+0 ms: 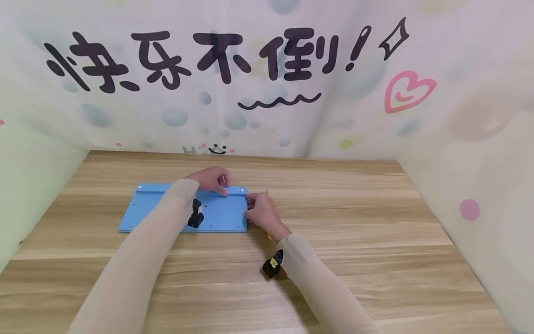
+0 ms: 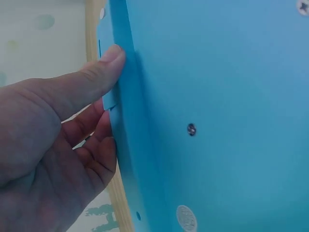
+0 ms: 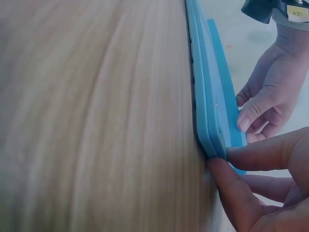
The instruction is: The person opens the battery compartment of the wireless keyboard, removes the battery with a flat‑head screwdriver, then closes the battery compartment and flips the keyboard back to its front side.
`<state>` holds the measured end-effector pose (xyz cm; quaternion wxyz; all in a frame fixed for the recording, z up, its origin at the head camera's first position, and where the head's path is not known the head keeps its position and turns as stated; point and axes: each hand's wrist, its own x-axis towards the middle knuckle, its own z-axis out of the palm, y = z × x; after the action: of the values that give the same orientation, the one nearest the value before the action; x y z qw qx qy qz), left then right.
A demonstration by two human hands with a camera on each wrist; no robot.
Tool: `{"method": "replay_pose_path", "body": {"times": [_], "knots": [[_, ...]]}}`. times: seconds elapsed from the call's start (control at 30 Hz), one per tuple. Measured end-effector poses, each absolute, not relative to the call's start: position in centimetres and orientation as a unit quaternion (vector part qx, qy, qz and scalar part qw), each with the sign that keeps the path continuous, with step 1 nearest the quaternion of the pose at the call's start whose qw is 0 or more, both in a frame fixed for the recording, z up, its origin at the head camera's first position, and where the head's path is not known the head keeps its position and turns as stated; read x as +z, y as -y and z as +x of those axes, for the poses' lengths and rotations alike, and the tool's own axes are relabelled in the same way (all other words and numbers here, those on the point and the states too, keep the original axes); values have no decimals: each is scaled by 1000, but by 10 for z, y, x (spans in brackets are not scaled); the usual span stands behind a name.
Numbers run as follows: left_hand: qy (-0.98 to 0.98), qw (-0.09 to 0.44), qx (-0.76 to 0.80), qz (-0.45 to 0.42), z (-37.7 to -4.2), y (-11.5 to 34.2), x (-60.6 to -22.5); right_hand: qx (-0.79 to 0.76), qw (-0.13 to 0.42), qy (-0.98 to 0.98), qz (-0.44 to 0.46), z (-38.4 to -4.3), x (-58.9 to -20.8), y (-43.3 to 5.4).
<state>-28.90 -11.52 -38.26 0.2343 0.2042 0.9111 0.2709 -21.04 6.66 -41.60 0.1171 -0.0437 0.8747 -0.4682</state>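
A flat blue keyboard (image 1: 221, 214) lies underside up on the table, with small screws (image 2: 191, 129), white round feet (image 2: 186, 218) and a raised ridge (image 2: 126, 111) along its far edge. My left hand (image 1: 212, 179) pinches that ridge near its right end, thumb on the near side by a narrow slot and fingers behind. At the keyboard's right end, my right hand (image 1: 263, 211) grips the edge between thumb and fingers. In the right wrist view the keyboard's thin side (image 3: 200, 96) shows close against the wood, and both hands sit near the same corner.
The wood-grain table (image 1: 354, 241) is bounded by a printed cloth (image 1: 267, 125) at the back and pale sides left and right. A black wrist camera (image 1: 273, 263) is on the right sleeve, another black camera (image 1: 195, 214) on the left.
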Motion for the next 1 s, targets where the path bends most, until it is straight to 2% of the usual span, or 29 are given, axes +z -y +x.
{"method": "replay_pose_path", "body": {"times": [0.57, 1.0], "knots": [[-920, 197, 281, 192, -279, 115, -377, -465, 123, -876, -39, -209, -415, -66], [-902, 193, 311, 228, -276, 120, -375, -467, 120, -876, -32, -208, -415, -66]]}}
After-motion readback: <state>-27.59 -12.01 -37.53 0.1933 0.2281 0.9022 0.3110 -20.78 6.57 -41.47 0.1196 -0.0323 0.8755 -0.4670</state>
